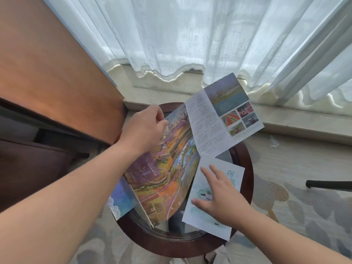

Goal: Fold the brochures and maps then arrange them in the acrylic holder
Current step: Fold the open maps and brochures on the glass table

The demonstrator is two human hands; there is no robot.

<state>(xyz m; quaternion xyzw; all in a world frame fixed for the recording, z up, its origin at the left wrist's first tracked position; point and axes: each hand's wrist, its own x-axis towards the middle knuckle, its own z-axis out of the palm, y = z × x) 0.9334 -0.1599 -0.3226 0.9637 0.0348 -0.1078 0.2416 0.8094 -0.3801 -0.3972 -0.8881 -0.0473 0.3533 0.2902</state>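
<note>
A large colourful map brochure lies partly unfolded over the small round table, its far panels with text and photos lifted above the table. My left hand pinches the map's upper left edge. My right hand rests flat, fingers spread, on a folded white and pale-green brochure with teal characters, at the table's right side. A blue brochure with clouds pokes out under the map at the left. No acrylic holder is in view.
A wooden cabinet stands close on the left. Sheer white curtains hang behind the table above a stone sill. A dark chair leg crosses the patterned carpet on the right.
</note>
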